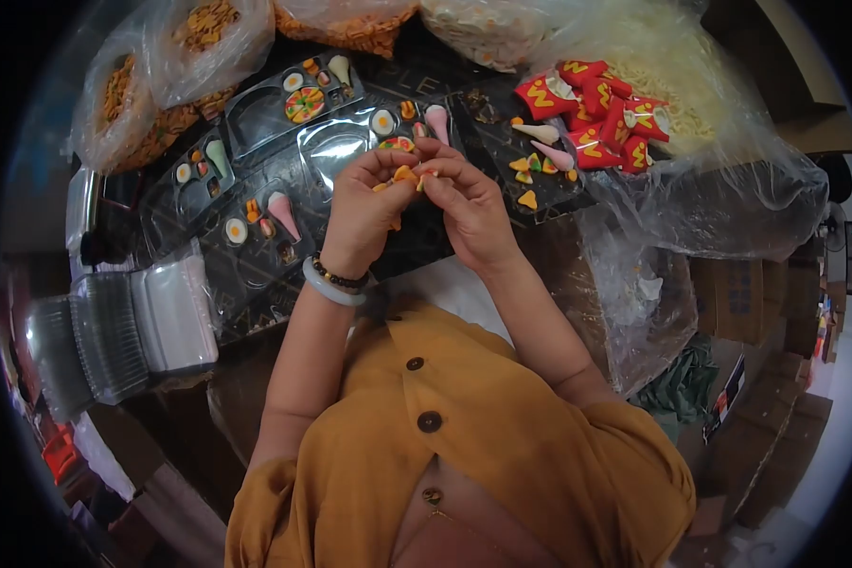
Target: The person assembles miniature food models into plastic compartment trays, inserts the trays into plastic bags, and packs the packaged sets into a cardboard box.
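mustard top (511, 426) | dark buttons (430, 422) | pale bangle (332, 292) | beaded bracelet (340, 277) | pendant necklace (432, 495)

A yellow letter, readable as a W or an upturned M, is printed on the red packets (612, 123) at the far right. Pale letters, apparently "LE", are partly shown on the dark counter (421, 85). Blue print on a cardboard box (743, 289) at right cannot be read.

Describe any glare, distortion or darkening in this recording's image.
Head view: bright glare on the clear tray behind the left hand; head view: paler sheen on the stacked plastic; head view: strong fisheye bending, with black corners.
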Tool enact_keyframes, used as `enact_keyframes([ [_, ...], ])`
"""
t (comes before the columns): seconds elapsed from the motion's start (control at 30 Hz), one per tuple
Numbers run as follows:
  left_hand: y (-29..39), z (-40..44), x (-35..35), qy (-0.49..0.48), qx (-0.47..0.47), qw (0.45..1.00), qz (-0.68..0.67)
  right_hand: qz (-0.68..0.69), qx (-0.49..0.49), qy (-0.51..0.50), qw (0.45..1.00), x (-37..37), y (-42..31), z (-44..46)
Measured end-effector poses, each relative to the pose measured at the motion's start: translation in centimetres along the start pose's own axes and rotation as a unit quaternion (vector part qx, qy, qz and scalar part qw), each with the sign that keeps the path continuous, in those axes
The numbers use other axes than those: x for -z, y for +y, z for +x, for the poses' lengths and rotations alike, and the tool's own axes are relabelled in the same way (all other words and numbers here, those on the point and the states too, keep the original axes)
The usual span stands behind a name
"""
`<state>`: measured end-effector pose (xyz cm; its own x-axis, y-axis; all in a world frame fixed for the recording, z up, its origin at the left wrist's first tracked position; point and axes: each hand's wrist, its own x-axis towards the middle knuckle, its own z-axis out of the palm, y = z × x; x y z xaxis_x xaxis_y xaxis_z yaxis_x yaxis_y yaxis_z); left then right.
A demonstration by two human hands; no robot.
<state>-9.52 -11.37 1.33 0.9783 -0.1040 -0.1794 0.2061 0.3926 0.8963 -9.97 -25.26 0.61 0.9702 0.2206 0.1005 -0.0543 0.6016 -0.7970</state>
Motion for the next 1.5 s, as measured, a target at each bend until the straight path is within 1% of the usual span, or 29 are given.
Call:
enact_keyframes([
  [0.03,0.0,-0.1,-0.3,-0.005,0.003,1.0,0.001,0.003,0.04,-0.007,0.999,0.0,-0.2,-0.5],
  [0.07,0.1,-0.2,-0.6,0.0,0.023,0.998,0.059,0.001,0.043,-0.003,0.999,0.1,-0.9,-1.1],
  [0.13,-0.1,-0.3,-0.9,0.003,0.043,0.992,0.12,-0.192,0.2,0.024,0.961,0.6,-3.3,-2.4],
  [0.2,-0.8,-0.4,-0.5,-0.044,0.106,0.993,-0.014,-0.252,0.246,0.087,0.932,1.9,-7.0,-5.1],
  [0.3,-1.2,-0.3,-0.1,-0.074,0.114,0.987,-0.088,-0.392,0.336,0.345,0.784,6.5,-11.4,-9.4],
  [0.37,-1.0,-0.4,-0.1,-0.061,0.111,0.988,-0.088,-0.487,0.318,0.434,0.688,12.8,-13.4,-13.3],
  [0.43,-1.0,-0.4,0.2,-0.049,0.113,0.988,-0.088,-0.543,0.252,0.468,0.65,20.9,-14.0,-18.6],
  [0.47,-0.9,-0.3,0.5,-0.046,0.115,0.989,-0.08,-0.544,0.249,0.468,0.651,21.5,-13.3,-19.9],
  [0.53,-0.8,-0.3,0.6,-0.044,0.112,0.99,-0.074,-0.645,0.136,0.456,0.598,22.6,-12.5,-21.6],
  [0.6,-0.7,-0.6,0.7,-0.001,0.056,0.998,0.007,-0.731,0.024,0.421,0.537,23.9,-12.1,-21.1],
  [0.63,-0.8,-1.0,1.0,0.006,0.061,0.998,0.011,-0.765,-0.042,0.403,0.5,22.1,-11.6,-20.6],
  [0.67,-0.8,-1.1,1.2,0.009,0.037,0.998,0.058,-0.685,-0.006,0.382,0.62,20.5,-10.3,-19.0],
  [0.7,-0.7,-1.0,1.3,0.009,0.008,0.995,0.103,-0.589,0.036,0.355,0.725,14.8,-9.1,-14.5],
  [0.73,-0.9,-1.0,1.3,0.009,0.006,0.994,0.105,-0.519,0.003,0.31,0.796,10.1,-8.2,-11.2],
  [0.77,-1.4,-1.1,1.2,0.019,-0.056,0.989,0.139,-0.439,-0.019,0.24,0.866,7.6,-6.8,-8.8],
  [0.8,-1.8,-1.2,1.1,0.03,-0.116,0.978,0.172,-0.373,-0.055,0.172,0.91,5.8,-5.6,-6.8],
  [0.83,-2.1,-1.3,1.1,0.036,-0.117,0.977,0.172,-0.319,-0.078,0.134,0.935,3.8,-4.4,-4.8],
  [0.87,-2.2,-1.3,1.2,0.039,-0.179,0.959,0.217,-0.262,-0.1,0.095,0.955,2.3,-3.3,-3.0],
  [0.9,-2.2,-1.3,1.3,0.041,-0.238,0.934,0.263,-0.26,-0.101,0.088,0.956,1.6,-2.1,-1.7],
  [0.97,-1.6,-1.6,1.4,0.045,-0.242,0.928,0.281,-0.239,-0.126,0.013,0.963,0.9,-0.3,0.2],
  [1.1,-1.8,-1.2,3.4,0.059,-0.208,0.936,0.279,-0.232,-0.131,0.0,0.964,1.5,0.4,2.3],
  [1.17,-1.8,-1.0,4.3,0.064,-0.181,0.946,0.261,-0.395,-0.05,-0.012,0.917,2.1,1.0,3.0],
  [1.2,-1.8,-1.0,4.5,0.063,-0.155,0.955,0.245,-0.396,-0.053,-0.013,0.917,2.0,1.0,3.2],
  [1.23,-1.7,-1.1,4.5,0.064,-0.153,0.956,0.243,-0.456,-0.011,-0.045,0.889,1.9,0.8,3.4],
  [1.27,-1.4,-1.2,4.4,0.065,-0.11,0.968,0.215,-0.512,0.032,-0.079,0.855,1.8,0.7,3.7],
  [1.3,-1.2,-1.3,4.4,0.066,-0.068,0.978,0.186,-0.513,0.031,-0.08,0.854,1.8,0.6,3.9],
  [1.37,-0.9,-1.3,4.2,0.071,-0.048,0.985,0.148,-0.627,0.15,-0.163,0.747,2.0,0.4,4.3],
  [1.43,-1.0,-1.1,4.1,0.076,-0.028,0.991,0.11,-0.631,0.155,-0.17,0.741,2.5,0.6,4.7],
  [1.5,-1.3,-0.8,4.1,0.074,-0.044,0.983,0.159,-0.635,0.159,-0.176,0.735,2.6,0.7,4.7],
])
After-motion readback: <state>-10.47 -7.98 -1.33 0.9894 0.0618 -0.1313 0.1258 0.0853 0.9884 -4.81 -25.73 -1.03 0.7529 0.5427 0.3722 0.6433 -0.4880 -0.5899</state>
